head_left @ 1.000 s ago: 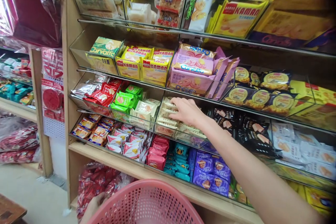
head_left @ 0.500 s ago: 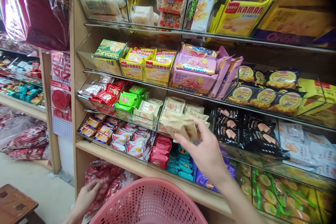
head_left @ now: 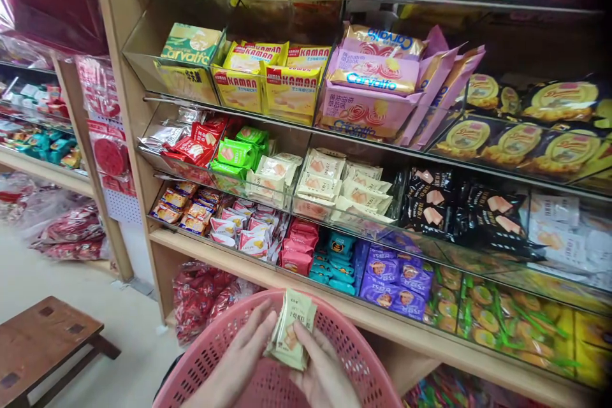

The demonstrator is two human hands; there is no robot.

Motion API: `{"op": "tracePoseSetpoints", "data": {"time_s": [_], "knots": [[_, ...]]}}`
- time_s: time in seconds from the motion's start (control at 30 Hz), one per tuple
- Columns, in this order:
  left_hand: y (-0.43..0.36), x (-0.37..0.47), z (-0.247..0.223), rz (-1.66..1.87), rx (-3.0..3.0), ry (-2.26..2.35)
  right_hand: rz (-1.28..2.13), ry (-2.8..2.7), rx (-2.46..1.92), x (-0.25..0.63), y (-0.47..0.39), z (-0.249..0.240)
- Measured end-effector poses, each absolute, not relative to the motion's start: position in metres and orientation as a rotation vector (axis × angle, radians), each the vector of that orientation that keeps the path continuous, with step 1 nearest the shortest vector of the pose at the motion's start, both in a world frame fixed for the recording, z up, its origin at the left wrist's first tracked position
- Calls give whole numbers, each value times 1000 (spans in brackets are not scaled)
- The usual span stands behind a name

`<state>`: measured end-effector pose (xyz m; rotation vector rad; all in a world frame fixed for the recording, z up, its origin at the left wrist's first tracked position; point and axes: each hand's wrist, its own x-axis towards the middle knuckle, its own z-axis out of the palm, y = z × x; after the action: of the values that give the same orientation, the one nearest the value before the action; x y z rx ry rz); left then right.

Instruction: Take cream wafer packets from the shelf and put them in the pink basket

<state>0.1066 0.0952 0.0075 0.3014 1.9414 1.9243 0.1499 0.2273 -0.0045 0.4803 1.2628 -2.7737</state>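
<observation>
Holds small cream-coloured snack packets (head_left: pixel 292 330), printed with dark characters and a picture of a layered block, over the mouth of a pink perforated basket (head_left: pixel 368 339), at 6 o'clock in the view. Grips them from 4 o'clock with the right hand (head_left: pixel 322 363), clamping with thumb on the front and fingers behind. Meets their near-left edge from 8 o'clock with the left hand (head_left: pixel 248 347), showing extended fingers close together and a thumb too hidden to read. Tilts them slightly, printed face up. Going outward from them, shows crimson packets (head_left: pixel 299 245) at 12 o'clock on the wooden shelf unit (head_left: pixel 229 262), then teal packets (head_left: pixel 333 261) at 1 o'clock and purple packets (head_left: pixel 396 280) at 2 o'clock. Above these, includes cream-wrapped stock (head_left: pixel 325 169) like the held lot in a clear compartment at 1 o'clock, beside black packets (head_left: pixel 430 201) at 2 o'clock. At 11 o'clock, has green packets (head_left: pixel 236 154) and red packets (head_left: pixel 196 140) just beside them. Higher still, displays yellow KAMAN packs (head_left: pixel 292 89) at 12 o'clock and pink-purple Carvalfo packs (head_left: pixel 375 70) at 1 o'clock. Shows red-wrapped bundles (head_left: pixel 189 299) under the shelf at 10 o'clock, and a wooden stool (head_left: pixel 52 341) on the floor at 9 o'clock, well apart from the basket.
</observation>
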Motion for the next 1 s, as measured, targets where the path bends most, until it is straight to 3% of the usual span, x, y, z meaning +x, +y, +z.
{"op": "tracePoseSetpoints", "data": {"time_s": [0.23, 0.57, 1.0], "knots": [[113, 109, -34, 1878, 564, 1852, -2792, 1196, 558, 148, 225, -20], [120, 108, -95, 1629, 978, 2338, -2710, 1341, 680, 156, 218, -2], [106, 135, -29, 1691, 865, 2263, -2829, 1059, 438, 163, 222, 3]]}}
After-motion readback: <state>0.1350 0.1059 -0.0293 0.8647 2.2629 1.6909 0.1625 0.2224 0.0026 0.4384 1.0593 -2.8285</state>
